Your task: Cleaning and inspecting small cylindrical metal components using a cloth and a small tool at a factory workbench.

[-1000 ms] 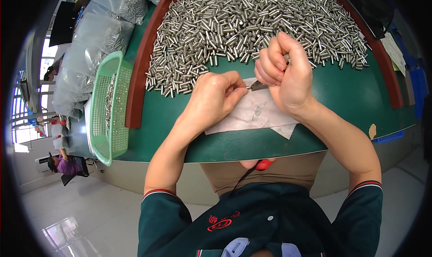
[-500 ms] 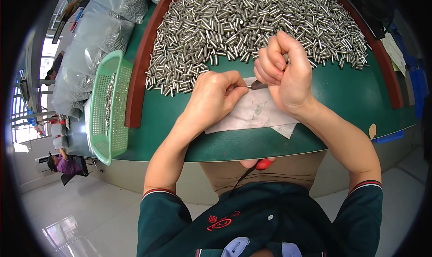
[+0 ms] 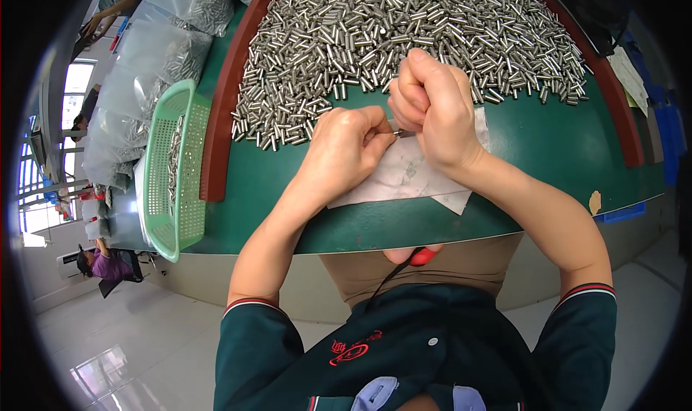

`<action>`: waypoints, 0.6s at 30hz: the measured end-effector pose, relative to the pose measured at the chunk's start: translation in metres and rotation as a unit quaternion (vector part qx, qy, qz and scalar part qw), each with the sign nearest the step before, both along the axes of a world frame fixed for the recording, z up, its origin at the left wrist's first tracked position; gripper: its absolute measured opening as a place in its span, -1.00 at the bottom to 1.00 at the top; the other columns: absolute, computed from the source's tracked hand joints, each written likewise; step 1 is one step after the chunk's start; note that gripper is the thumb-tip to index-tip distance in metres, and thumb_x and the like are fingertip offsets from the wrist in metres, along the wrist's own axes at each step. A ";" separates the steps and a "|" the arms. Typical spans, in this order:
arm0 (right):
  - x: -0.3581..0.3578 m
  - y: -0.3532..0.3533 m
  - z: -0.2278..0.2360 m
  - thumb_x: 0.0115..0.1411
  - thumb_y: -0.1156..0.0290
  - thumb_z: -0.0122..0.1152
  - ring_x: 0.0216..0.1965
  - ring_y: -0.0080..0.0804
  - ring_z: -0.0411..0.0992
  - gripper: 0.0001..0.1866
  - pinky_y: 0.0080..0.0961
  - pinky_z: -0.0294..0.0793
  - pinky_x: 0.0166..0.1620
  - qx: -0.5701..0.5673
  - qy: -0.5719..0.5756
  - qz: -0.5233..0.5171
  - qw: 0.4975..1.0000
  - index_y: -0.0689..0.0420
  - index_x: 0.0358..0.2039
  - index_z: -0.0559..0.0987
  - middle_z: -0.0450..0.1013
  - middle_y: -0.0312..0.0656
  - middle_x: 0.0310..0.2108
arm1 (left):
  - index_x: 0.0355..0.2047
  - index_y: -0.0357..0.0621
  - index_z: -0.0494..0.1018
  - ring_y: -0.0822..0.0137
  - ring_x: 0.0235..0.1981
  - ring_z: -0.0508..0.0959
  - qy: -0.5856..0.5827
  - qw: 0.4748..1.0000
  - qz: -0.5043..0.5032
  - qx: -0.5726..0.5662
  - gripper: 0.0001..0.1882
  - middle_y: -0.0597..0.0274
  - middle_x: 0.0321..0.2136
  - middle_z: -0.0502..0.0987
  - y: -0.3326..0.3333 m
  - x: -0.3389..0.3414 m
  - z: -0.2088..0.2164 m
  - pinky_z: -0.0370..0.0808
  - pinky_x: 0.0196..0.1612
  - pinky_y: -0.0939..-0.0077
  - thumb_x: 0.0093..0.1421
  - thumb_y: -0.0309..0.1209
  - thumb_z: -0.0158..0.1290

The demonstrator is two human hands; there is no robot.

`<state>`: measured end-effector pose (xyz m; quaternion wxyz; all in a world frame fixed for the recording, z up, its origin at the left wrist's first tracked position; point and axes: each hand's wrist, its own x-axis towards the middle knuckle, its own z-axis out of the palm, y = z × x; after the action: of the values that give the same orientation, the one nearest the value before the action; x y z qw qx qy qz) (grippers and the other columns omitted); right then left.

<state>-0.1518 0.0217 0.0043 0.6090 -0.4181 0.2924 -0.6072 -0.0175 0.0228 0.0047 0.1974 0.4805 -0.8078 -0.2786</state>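
Note:
My left hand (image 3: 340,150) is closed in a pinch, thumb against forefinger, on a small metal pin (image 3: 396,132). Only the pin's end shows beyond the fingertips. Right beside it, my right hand (image 3: 441,112) is curled into a loose fist with the thumb side up. What it grips is hidden behind the fingers. Beneath both hands a stained pale cloth (image 3: 404,177) lies on the green tabletop (image 3: 540,159). A broad heap of short, shiny metal pins (image 3: 418,22) spreads just beyond my hands.
Red-brown rails (image 3: 220,137) flank the heap left and right. Outside the left rail stands a green plastic basket (image 3: 162,227) with pins inside, beside clear bags (image 3: 173,58) of metal parts. Papers (image 3: 628,79) lie at the right. Other people are at the far left.
My right hand has shifted left and slightly away from me, closer to the left fingertips. The dark tapered piece seen under its fingers is now hidden. My left hand keeps its pinch.

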 end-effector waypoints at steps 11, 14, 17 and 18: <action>-0.016 -0.007 -0.005 0.16 0.32 -0.32 -0.85 -0.68 -0.18 -0.62 -0.65 -0.21 -0.76 0.083 -0.136 0.054 0.986 0.04 -0.80 0.07 -0.03 -0.40 -0.88 | -0.40 -0.21 0.35 0.65 -0.68 0.14 0.500 0.733 0.052 0.458 -0.90 0.28 -0.48 0.39 -0.015 0.024 0.002 0.11 -0.63 0.81 0.14 -0.42 -0.05; -0.016 -0.007 -0.006 0.16 0.32 -0.32 -0.85 -0.68 -0.19 -0.63 -0.66 -0.22 -0.75 0.092 -0.137 0.057 0.985 0.04 -0.80 0.07 -0.03 -0.40 -0.88 | -0.31 -0.27 0.34 0.65 -0.66 0.16 0.530 0.686 0.036 0.498 -0.86 0.25 -0.47 0.40 -0.020 0.030 -0.003 0.11 -0.64 0.82 0.14 -0.46 -0.07; -0.016 -0.008 -0.004 0.15 0.32 -0.33 -0.84 -0.68 -0.19 -0.64 -0.66 -0.21 -0.75 0.099 -0.131 0.055 0.985 0.04 -0.79 0.08 -0.03 -0.40 -0.88 | -0.21 -0.33 0.32 0.65 -0.65 0.16 0.529 0.685 0.047 0.499 -0.78 0.24 -0.47 0.38 -0.021 0.029 0.000 0.12 -0.64 0.83 0.15 -0.47 -0.08; -0.015 -0.008 -0.004 0.14 0.33 -0.33 -0.84 -0.68 -0.19 -0.64 -0.66 -0.22 -0.75 0.100 -0.132 0.052 0.985 0.04 -0.79 0.08 -0.03 -0.40 -0.88 | -0.19 -0.34 0.31 0.65 -0.65 0.15 0.523 0.687 0.059 0.500 -0.76 0.24 -0.47 0.36 -0.021 0.029 0.000 0.12 -0.64 0.84 0.15 -0.47 -0.09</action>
<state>-0.1669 0.0140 0.0004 0.7117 -0.2863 0.2466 -0.5922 0.0117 0.0015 0.0052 0.3346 0.3310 -0.2843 -0.8353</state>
